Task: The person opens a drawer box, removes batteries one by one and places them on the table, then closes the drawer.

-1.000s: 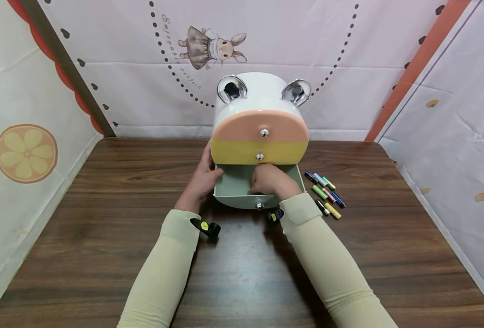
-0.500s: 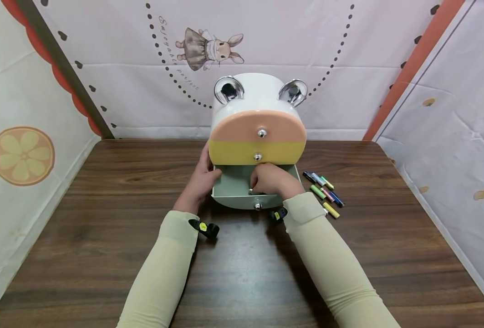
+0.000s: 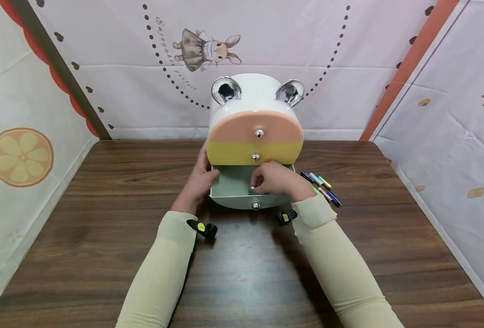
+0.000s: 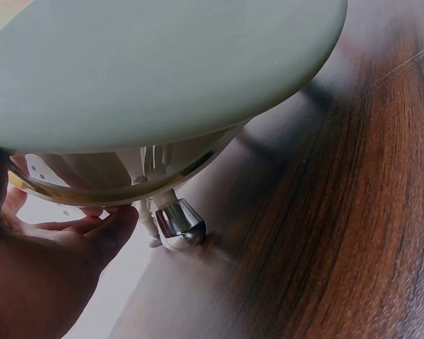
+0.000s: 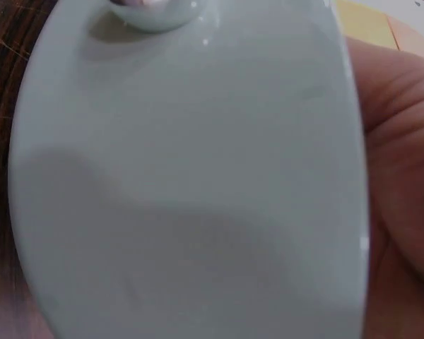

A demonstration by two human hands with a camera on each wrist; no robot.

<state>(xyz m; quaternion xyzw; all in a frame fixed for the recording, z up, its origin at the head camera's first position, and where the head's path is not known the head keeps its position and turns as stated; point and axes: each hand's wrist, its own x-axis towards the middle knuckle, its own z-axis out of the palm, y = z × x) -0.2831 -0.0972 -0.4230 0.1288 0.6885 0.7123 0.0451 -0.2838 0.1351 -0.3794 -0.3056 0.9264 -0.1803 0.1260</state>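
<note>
A white, rounded drawer cabinet [image 3: 254, 91] with two chrome, ear-like pieces stands on the table. Its green bottom drawer [image 3: 234, 202] is pulled out. My left hand [image 3: 194, 184] grips the cabinet's left side, the thumb by the drawer opening. In the left wrist view, fingers [image 4: 113, 233] lie along the body beneath the green front. Inside the drawer, my right hand [image 3: 278, 177] pinches a small silver-ended battery [image 3: 252, 187], mostly hidden by the fingers. The right wrist view shows that hand behind the drawer front [image 5: 198, 176].
Several coloured batteries [image 3: 325, 182] lie on the wooden table [image 3: 123, 255] right of the cabinet, partly covered by my right sleeve [image 3: 317, 212]. The peach and yellow drawers [image 3: 229, 152] above are closed. A printed cloth wall [image 3: 143, 100] rises behind.
My right hand has shifted slightly to the right inside the drawer, uncovering the silver end, and its sleeve now hides more batteries. The left hand keeps its grip on the cabinet.
</note>
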